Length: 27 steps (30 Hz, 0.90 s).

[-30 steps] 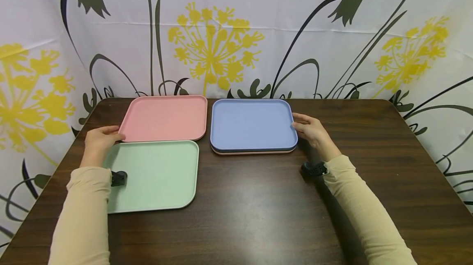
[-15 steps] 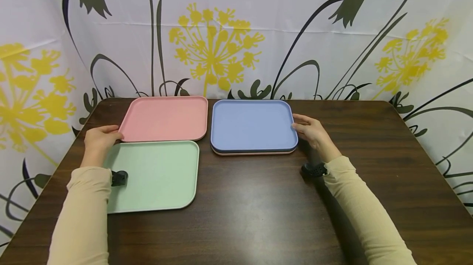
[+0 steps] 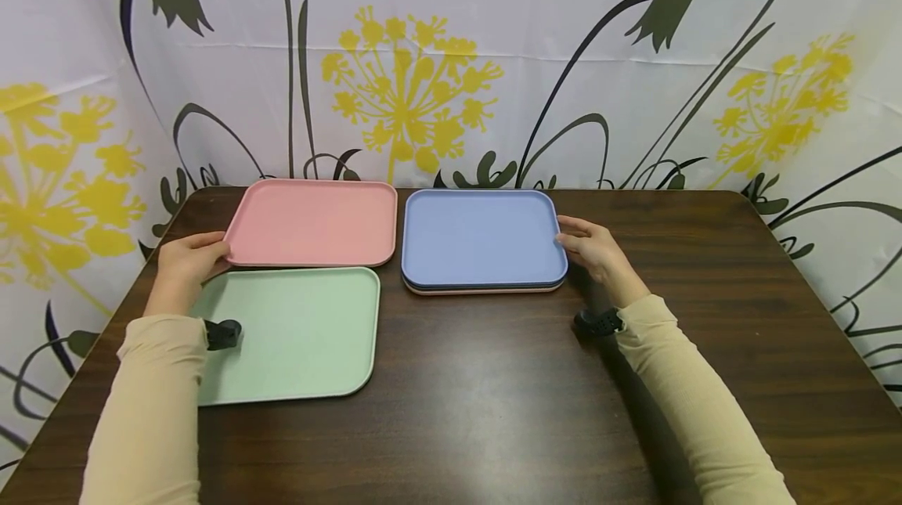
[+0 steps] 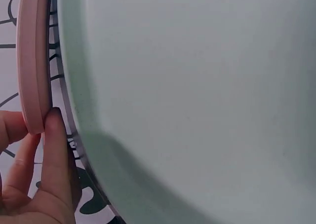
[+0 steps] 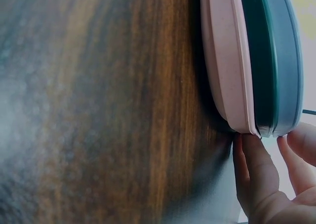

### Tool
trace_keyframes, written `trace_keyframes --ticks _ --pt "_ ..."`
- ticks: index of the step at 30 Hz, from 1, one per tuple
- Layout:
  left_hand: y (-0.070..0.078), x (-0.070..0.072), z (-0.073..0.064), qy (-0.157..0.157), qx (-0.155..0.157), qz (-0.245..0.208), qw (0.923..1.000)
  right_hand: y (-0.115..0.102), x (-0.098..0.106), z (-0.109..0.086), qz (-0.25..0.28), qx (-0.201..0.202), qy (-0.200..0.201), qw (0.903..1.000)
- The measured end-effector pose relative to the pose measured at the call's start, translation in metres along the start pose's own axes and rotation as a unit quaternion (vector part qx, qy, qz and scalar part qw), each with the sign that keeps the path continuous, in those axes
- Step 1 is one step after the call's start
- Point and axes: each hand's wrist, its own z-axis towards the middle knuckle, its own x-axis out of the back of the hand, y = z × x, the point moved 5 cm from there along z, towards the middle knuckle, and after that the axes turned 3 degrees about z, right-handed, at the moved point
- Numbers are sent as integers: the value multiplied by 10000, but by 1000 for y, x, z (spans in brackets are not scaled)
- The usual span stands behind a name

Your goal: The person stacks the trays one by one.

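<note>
Table (image 3: 479, 387), perhaps wooden, pink tray (image 3: 313, 223) between hands (image 3: 185, 264)

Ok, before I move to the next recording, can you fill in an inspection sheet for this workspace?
Surface: dark wood-grain table, a soft glare near the middle.
Job's things: pink tray behind green tray; to their right a stack, blue tray on top, dark green tray and pale pink tray below.
Clutter: nothing seen.
Left grip: pinches the pink tray's near left corner, which appears slightly raised.
Right grip: fingers touch the stack's right end; whether it holds firmly is unclear.
Cables: nothing seen.
Surroundings: white floral backdrop, lightly creased, behind the table.
</note>
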Motion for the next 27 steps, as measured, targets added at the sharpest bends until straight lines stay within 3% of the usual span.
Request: trace_keyframes --ticks 8,14,17,21,27 --pt "1 -1 -1 -346 150 -298 9988 2 1 1 -33 -7 8 10000" --pt "2 -3 -3 -682 219 -956 9928 4 2 1 -65 -40 3 10000" --pt "1 -3 -4 -915 252 -1474 9845 5 3 0 -108 -53 36 9999" --pt "0 -3 -6 -1410 181 -2288 9631 5 3 0 -33 -27 31 10000" --pt "0 -3 -7 -1764 174 -2839 9423 4 3 0 -14 -64 16 10000"
